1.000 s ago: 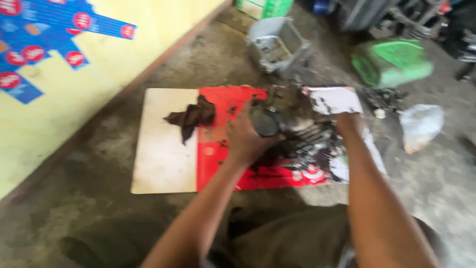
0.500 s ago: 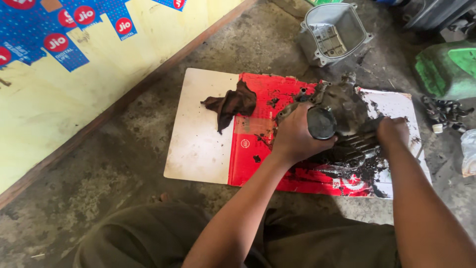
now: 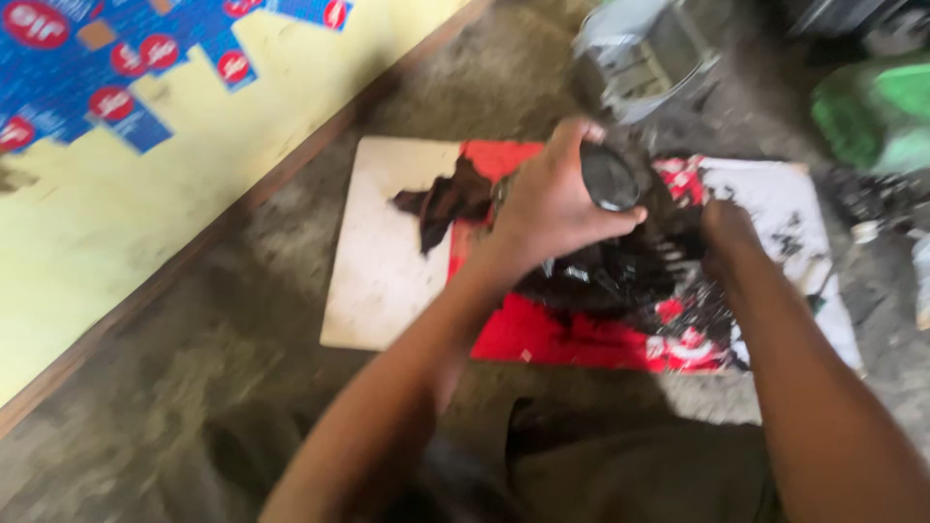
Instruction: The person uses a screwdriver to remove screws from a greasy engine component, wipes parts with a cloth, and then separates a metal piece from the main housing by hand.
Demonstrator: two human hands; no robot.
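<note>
Black with grease, a finned engine part [image 3: 620,261] sits on a red and white printed sheet [image 3: 572,339] spread on the concrete floor [image 3: 242,320]. Since half a second ago the view has swung closer and blurred, so the sheet now fills more of the picture, while both hands remain on the same part and the dark rag [image 3: 448,199] lies where it lay, at the sheet's white left end.

The left hand [image 3: 552,208] is wrapped in a full grip around a dark round cylinder [image 3: 608,177] at the top of the part; its circular end faces up toward the camera, so its long axis runs roughly upright, tilted a little to the right. The right hand [image 3: 728,232] presses against the part's right side among the fins; whether its fingers are closed around anything cannot be told through the blur.

Beyond the sheet stands a grey metal casing [image 3: 639,58], open at the top, its inside too blurred to read. A green container [image 3: 877,111] lies to the right, contents unclear.
</note>
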